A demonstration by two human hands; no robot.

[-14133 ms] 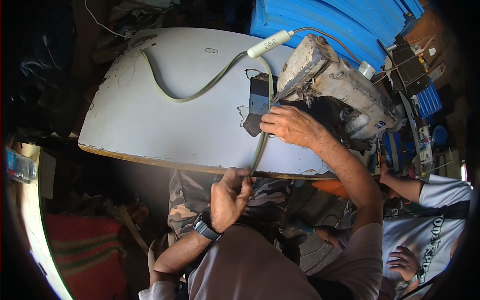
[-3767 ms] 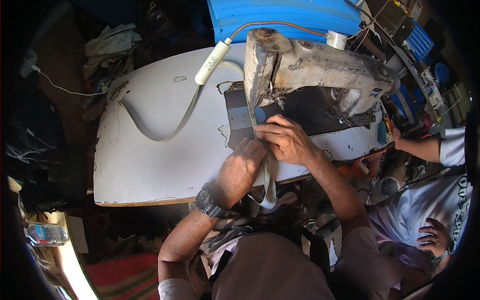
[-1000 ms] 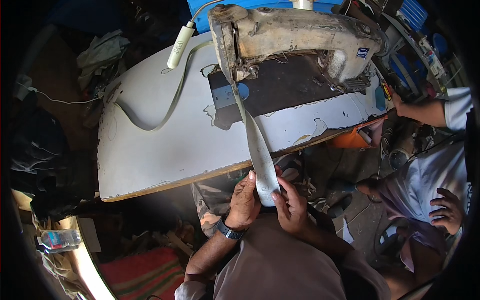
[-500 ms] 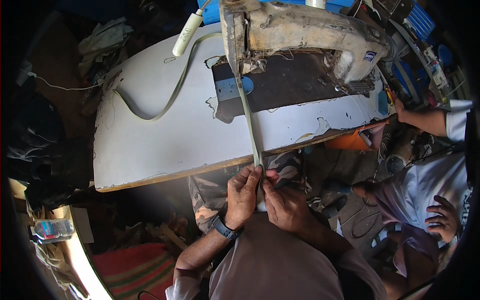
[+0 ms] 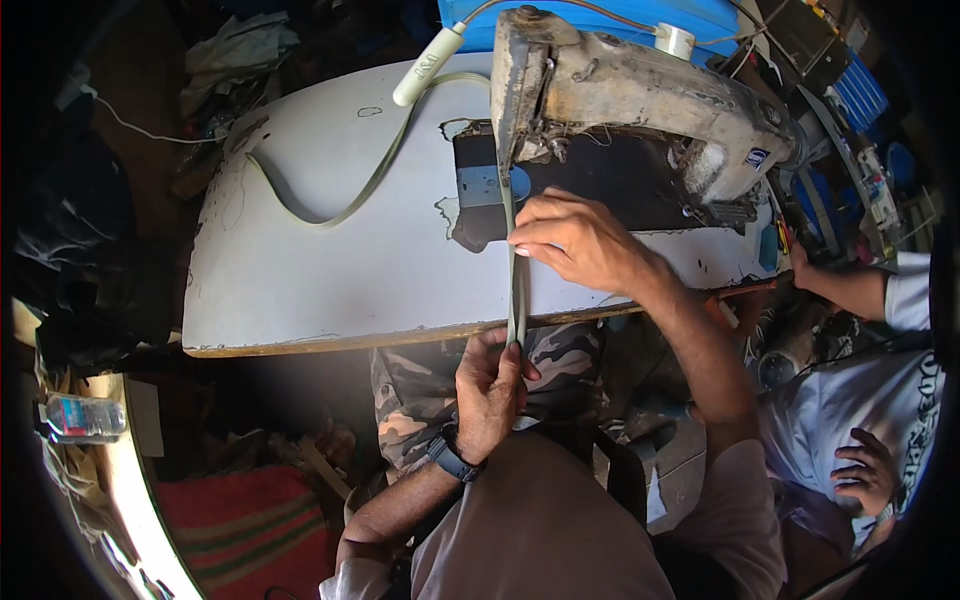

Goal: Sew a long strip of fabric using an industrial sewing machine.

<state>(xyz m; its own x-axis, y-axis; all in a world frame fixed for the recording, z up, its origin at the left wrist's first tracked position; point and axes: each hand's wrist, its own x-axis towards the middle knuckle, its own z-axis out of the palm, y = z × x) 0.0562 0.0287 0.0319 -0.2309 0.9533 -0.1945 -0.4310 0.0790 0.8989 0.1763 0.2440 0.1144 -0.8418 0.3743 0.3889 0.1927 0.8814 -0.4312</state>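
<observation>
A long pale grey-green fabric strip (image 5: pixel 516 290) runs from under the head of a worn sewing machine (image 5: pixel 640 90) toward my lap. My left hand (image 5: pixel 490 385), with a dark watch on the wrist, grips the strip just below the table's front edge. Higher up, my right hand (image 5: pixel 580 240) pinches it between thumb and fingers, a short way in front of the needle area. The needle and presser foot are hard to make out. Beyond the machine head, the strip's other part (image 5: pixel 350 212) curves loosely across the white tabletop (image 5: pixel 320 280).
A white tube-shaped lamp (image 5: pixel 428 66) on a cord hangs by the machine head. The tabletop's front edge is chipped. To the right sits another person (image 5: pixel 850 400), one hand near the table's end. A plastic bottle (image 5: pixel 85 418) lies at the left.
My right hand has left its place beside my left hand and moved up along the strip toward the machine. My left hand still holds the strip near the table edge.
</observation>
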